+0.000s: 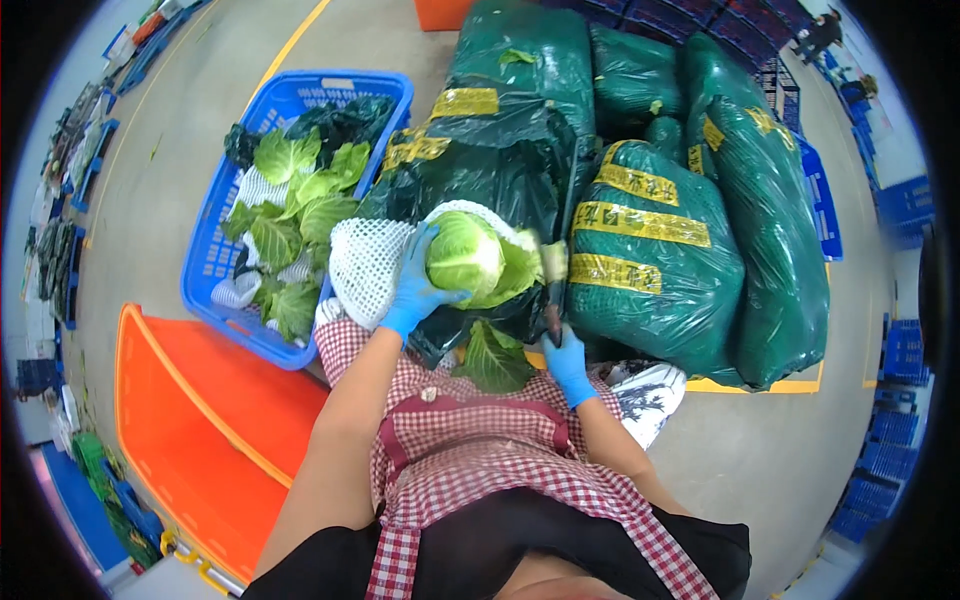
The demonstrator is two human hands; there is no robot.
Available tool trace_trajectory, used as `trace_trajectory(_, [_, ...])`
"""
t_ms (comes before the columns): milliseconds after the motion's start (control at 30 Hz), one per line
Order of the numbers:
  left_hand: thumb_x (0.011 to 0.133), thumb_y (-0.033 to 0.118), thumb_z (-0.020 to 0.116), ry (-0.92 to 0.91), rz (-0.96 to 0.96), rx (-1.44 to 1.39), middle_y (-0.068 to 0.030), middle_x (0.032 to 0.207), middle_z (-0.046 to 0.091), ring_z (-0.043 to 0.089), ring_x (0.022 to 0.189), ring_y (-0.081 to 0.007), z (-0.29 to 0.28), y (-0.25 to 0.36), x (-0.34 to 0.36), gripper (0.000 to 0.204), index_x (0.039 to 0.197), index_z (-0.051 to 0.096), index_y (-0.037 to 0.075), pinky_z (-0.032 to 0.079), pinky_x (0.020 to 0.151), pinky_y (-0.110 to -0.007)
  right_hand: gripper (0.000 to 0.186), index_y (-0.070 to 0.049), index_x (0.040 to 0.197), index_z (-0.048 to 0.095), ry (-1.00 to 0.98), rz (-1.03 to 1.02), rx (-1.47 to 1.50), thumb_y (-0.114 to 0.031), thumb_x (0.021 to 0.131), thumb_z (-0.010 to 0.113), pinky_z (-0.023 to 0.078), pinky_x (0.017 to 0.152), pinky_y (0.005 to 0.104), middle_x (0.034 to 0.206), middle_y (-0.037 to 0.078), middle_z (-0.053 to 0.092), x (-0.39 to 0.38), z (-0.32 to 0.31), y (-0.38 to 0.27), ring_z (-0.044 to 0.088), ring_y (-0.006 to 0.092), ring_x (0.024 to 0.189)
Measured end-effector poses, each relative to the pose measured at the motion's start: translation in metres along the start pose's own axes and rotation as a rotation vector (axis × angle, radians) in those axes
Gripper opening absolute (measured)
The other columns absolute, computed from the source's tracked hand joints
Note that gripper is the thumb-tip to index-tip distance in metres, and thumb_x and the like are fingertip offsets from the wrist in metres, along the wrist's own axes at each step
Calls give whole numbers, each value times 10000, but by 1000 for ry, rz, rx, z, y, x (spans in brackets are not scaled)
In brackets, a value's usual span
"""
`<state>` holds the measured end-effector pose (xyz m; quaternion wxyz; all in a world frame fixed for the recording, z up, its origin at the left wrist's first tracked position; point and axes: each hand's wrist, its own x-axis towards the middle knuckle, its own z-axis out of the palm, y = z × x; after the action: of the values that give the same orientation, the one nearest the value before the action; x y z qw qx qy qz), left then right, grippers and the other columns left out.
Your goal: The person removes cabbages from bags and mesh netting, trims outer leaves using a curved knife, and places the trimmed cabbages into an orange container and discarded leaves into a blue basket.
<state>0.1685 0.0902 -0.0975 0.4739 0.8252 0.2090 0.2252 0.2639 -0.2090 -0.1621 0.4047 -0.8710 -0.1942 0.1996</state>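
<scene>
My left hand [420, 285], in a blue glove, is wrapped round the side of a pale green cabbage [465, 255]. A white foam net sleeve [365, 260] lies against that hand, and white netting also shows behind the cabbage. A loose outer leaf [520, 270] spreads from the cabbage's right side. My right hand [568, 368], also gloved in blue, is closed on a knife [553, 318] with a dark handle; its blade is blurred beside a pale stem piece [553, 262]. Below the cabbage, a loose green leaf [495, 358] rests near my apron.
At left stands a blue crate [205, 235] with cabbage leaves, foam nets and dark plastic inside. An orange tub [200, 400] is nearer me. Several stuffed green plastic bags [660, 270] with yellow tape fill the front and right. Stacked crates [700, 25] stand farther back.
</scene>
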Motion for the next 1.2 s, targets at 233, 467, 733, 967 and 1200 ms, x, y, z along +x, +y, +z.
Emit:
trace_trajectory(233, [430,306,887,121,-191,-102,-219,1388,284,342,1248,-367,-22,-40,-96,1201,1396,222,48,305,1054,-433,472,-2,978,542,-182,183,315,-356,737,741,450,610,312,740,38,533,70,30,-120,544,172,658])
trace_trajectory(467, [669,5,742,419,-651,-589,-159,1280,438,469,1140,-269,-15,-12,-84,917,1411,207,71,450,926,-351,628,30,1152,524,-492,54,604,-230,654,805,452,827,300,1042,105,605,78,83,-124,581,183,924])
trace_trajectory(733, [742,138,672,371,-685,-1148,-142,1226,516,514,1119,-288,-31,-89,-95,680,1334,355,35,439,946,-404,540,24,1163,510,-457,81,762,-61,673,717,449,825,284,1033,78,609,80,98,-155,572,173,908])
trace_trajectory(967, [679,514,675,432,-348,-1721,-103,1398,380,366,1272,-315,-89,-51,-95,859,1372,352,122,312,1050,-490,320,-43,943,570,-396,-336,459,-96,663,715,438,641,257,773,4,559,92,62,-313,509,93,692])
trace_trajectory(1200, [877,452,472,469,284,-1689,-99,1423,340,338,1293,-289,-164,-23,-80,654,1409,276,125,293,1063,-459,229,-61,767,531,-377,-426,527,-153,703,730,399,476,253,638,-8,512,148,127,-467,473,82,513])
